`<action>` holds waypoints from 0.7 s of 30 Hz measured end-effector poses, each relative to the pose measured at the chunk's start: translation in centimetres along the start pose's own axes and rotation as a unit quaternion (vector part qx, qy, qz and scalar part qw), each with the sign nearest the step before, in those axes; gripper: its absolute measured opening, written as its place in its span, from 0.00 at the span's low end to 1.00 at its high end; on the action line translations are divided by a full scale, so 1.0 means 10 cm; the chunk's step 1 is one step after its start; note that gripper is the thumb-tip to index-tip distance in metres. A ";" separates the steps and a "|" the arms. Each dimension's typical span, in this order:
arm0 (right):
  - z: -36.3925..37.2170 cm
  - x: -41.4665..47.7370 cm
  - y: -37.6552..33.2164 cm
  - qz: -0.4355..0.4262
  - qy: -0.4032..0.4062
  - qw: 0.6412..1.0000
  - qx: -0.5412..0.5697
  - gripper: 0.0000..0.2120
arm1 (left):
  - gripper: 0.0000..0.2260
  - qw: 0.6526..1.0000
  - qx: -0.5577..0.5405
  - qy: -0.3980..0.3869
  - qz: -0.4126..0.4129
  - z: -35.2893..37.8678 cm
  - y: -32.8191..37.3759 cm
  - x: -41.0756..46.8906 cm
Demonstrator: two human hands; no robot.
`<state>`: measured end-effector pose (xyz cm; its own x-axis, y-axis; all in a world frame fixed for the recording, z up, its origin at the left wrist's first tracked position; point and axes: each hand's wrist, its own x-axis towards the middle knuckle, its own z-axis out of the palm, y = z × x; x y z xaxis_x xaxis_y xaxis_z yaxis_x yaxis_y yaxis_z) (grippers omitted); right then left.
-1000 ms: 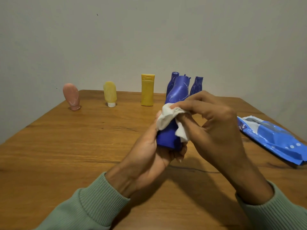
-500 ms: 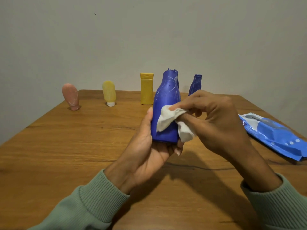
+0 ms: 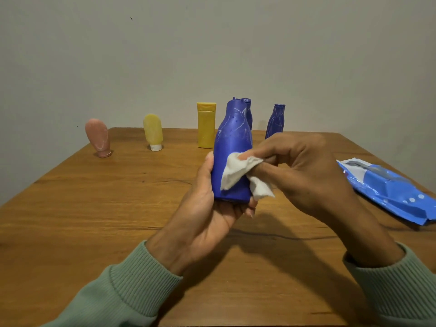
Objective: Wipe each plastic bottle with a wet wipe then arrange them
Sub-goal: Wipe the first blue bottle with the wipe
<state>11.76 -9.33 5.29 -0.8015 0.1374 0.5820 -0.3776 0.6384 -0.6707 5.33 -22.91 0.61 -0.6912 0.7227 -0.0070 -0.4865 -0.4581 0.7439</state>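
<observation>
My left hand (image 3: 207,211) grips a scuffed blue plastic bottle (image 3: 232,142) by its base, holding it upright above the table. My right hand (image 3: 299,171) pinches a crumpled white wet wipe (image 3: 238,174) against the bottle's lower right side. Along the table's back edge stand a pink bottle (image 3: 98,138), a pale yellow bottle (image 3: 153,132) on its white cap, a yellow bottle (image 3: 206,125), and two more blue bottles, one (image 3: 248,112) mostly hidden behind the held bottle, the other (image 3: 276,121) to its right.
A blue wet-wipe pack (image 3: 389,187) lies at the right edge of the wooden table (image 3: 94,208), its flap open. A plain grey wall rises right behind the table. My green sleeves cover both forearms near the front edge.
The held bottle went from tilted away to upright, and the view of its front opened up. My right hand slid the wipe from over the bottle's body down to its lower right side.
</observation>
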 end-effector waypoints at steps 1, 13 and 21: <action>-0.02 0.00 -0.01 -0.001 -0.027 1.000 -0.007 0.07 | 0.25 1.000 -0.001 0.005 0.000 0.00 0.00 0.00; -0.07 0.02 0.04 0.007 0.022 0.999 0.031 0.06 | 0.28 0.998 0.049 -0.026 -0.020 -0.01 0.01 0.02; -0.09 0.02 0.04 -0.025 -0.036 0.999 -0.028 0.06 | 0.27 0.999 0.044 -0.013 -0.008 0.00 -0.01 0.01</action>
<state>11.87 -8.39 5.58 -0.8140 0.0513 0.5786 -0.3929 0.6849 -0.6136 5.35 -22.81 0.57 -0.6691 0.7432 -0.0034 -0.4476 -0.3993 0.8001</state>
